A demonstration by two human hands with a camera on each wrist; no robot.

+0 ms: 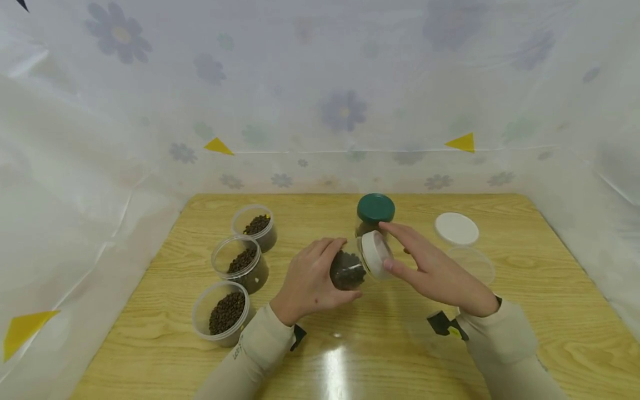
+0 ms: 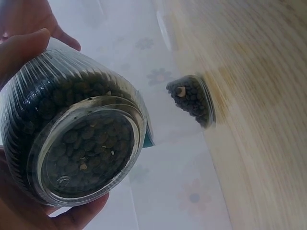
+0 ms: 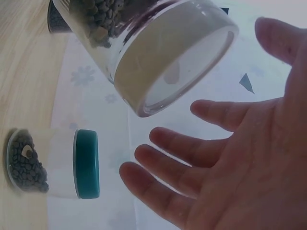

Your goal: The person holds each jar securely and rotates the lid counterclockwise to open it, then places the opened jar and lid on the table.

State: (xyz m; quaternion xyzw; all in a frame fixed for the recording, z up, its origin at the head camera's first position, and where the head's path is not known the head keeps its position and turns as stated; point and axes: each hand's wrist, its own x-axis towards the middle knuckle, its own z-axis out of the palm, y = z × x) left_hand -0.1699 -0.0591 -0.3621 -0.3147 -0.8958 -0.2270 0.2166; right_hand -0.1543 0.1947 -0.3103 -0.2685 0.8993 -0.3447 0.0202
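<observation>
My left hand (image 1: 312,278) grips a clear jar (image 2: 86,148) of dark pellets around its body. The jar tilts, with its white lid (image 1: 376,254) toward the right. Beside that lid is my right hand (image 1: 432,272), its fingers spread and fairly straight. In the right wrist view a gap shows between these fingers (image 3: 172,148) and the white lid. Just behind the held jar stands a second jar (image 3: 62,165) with a green lid (image 1: 376,208), upright and partly filled with dark pellets.
Three open clear tubs of dark pellets stand in a row at the left: a far tub (image 1: 267,239), a middle tub (image 1: 257,278) and a near tub (image 1: 200,325). A white lid disc (image 1: 457,228) and a clear lid (image 1: 475,264) lie at the right. A flowered curtain (image 1: 300,83) surrounds the table.
</observation>
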